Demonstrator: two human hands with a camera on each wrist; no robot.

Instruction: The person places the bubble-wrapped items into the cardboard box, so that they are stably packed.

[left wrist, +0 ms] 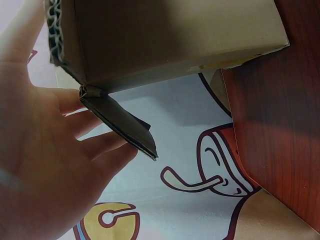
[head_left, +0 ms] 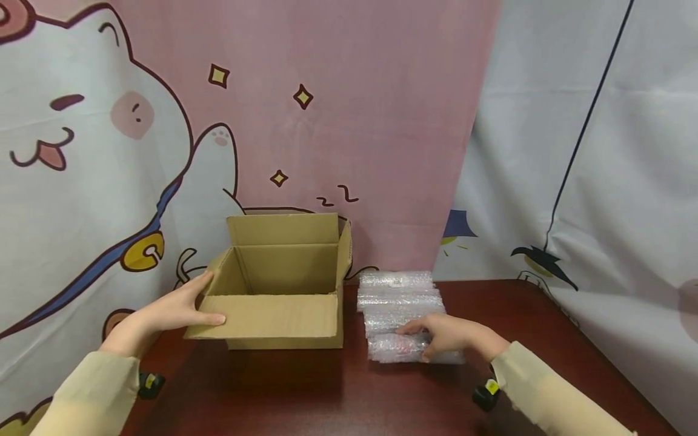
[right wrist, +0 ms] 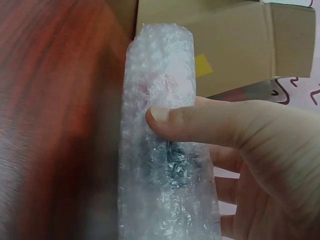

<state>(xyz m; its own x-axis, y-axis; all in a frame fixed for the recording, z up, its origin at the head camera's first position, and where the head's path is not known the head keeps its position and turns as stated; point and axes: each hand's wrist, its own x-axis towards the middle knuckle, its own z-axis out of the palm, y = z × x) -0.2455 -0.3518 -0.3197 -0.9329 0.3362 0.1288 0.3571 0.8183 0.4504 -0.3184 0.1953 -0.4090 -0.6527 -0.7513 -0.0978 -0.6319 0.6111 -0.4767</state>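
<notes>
Cream sleeves (head_left: 87, 393) flank the work, the left hand (head_left: 177, 310) gripping the box (head_left: 272, 318), the right hand (head_left: 447, 334), well apart, pinching the front roll (head_left: 389, 349) between box and right edge of the tabletop (head_left: 360, 399): seemingly the grasping step, next calling for a level lift.

Both arms reach forward, hands well apart, each in a grip
The left forearm (head_left: 89, 393) and right forearm (head_left: 567, 399), sleeved to the wrist, enter from the lower corners; the left hand (head_left: 177, 307) points its thumb (head_left: 209, 318) inward, fingers (left wrist: 102, 143) slightly spread; the right hand (head_left: 447, 335), back upward, bends its fingers opposite the thumb.
</notes>
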